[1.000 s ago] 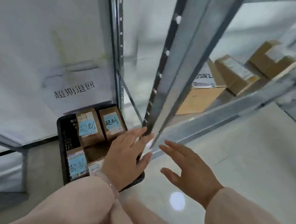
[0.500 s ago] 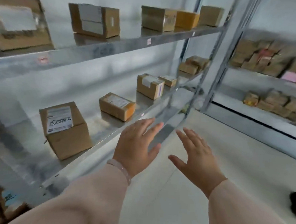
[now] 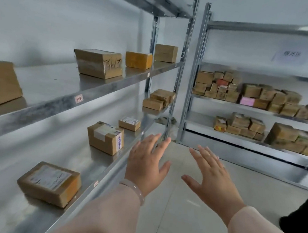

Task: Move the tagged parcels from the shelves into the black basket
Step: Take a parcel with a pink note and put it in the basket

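- A storeroom with white walls and a pale tiled floor [image 3: 189,208] is seen; a galvanised steel shelf unit [image 3: 60,99] runs along the left of the hands, and a second steel rack [image 3: 191,82] stands ahead and to the right of them.
- The left hand [image 3: 146,162] is held palm down with fingers straight and spread, grasping nothing, just beside the front edge of the lower shelf; contact with the shelf cannot be told.
- A pale bead bracelet [image 3: 136,191] is worn at the left wrist, above a pale pink sleeve [image 3: 103,216].
- The right hand [image 3: 212,175] is likewise released, fingers extended over the floor, apart from the left hand and from both racks.
- Left of and nearer than the left hand, a flat brown cardboard parcel with a white label [image 3: 50,183] lies on the lower shelf.
- Left of and beyond the left hand, a taller brown taped parcel [image 3: 106,137] stands on the same shelf, with a small labelled brown parcel [image 3: 129,123] further on.
- Above the left hand, on the upper shelf, a brown box with handwriting [image 3: 98,63] and an orange-brown box [image 3: 138,60] are set apart.
- Beyond the right hand, stacked brown parcels [image 3: 248,93] fill the second rack.
- Tags are too blurred to be read.
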The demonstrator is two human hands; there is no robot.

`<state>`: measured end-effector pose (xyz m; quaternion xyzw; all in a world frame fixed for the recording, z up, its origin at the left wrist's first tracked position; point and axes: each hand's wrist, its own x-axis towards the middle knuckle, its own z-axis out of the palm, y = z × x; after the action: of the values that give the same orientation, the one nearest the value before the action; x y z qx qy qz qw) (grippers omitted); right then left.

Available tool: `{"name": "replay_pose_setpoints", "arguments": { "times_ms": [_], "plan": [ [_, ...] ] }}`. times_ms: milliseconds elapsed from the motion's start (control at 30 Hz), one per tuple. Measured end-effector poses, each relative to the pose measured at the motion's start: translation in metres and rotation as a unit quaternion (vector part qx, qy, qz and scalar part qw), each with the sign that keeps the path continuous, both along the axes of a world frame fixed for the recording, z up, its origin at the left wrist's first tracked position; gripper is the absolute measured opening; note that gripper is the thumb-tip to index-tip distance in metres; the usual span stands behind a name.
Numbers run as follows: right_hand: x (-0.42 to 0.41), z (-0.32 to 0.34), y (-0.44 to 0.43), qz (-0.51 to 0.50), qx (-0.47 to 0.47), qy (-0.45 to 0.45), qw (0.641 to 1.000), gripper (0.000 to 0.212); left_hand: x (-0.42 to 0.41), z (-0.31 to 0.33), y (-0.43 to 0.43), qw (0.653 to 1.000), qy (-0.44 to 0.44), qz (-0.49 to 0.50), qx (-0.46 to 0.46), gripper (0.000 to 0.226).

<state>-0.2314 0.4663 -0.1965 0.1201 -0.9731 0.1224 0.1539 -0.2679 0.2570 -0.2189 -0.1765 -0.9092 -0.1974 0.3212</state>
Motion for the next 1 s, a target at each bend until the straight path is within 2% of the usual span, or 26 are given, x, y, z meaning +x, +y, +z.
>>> {"name": "replay_pose_setpoints", "arguments": {
  "times_ms": [200,533,767,1000],
  "plan": [
    [-0.1,0.021,0.012,-0.03,0.016,0.005,0.999,0.076,-0.124,0.012,0.007,1.0,0.001,-0.02,-0.02,0.058],
    [-0.242,-0.002,0.058,-0.055,0.007,-0.013,0.998,0.076,-0.272,-0.004,0.063,0.997,-0.006,-0.06,-0.042,0.059],
    [-0.377,-0.014,0.116,-0.021,0.003,-0.018,1.0,0.074,-0.387,-0.019,0.117,0.998,-0.036,-0.008,-0.052,0.059],
    [-0.503,-0.019,0.17,0.029,0.001,-0.039,0.999,0.072,-0.492,-0.029,0.163,0.991,-0.115,0.063,-0.013,0.062]
  ]
}}
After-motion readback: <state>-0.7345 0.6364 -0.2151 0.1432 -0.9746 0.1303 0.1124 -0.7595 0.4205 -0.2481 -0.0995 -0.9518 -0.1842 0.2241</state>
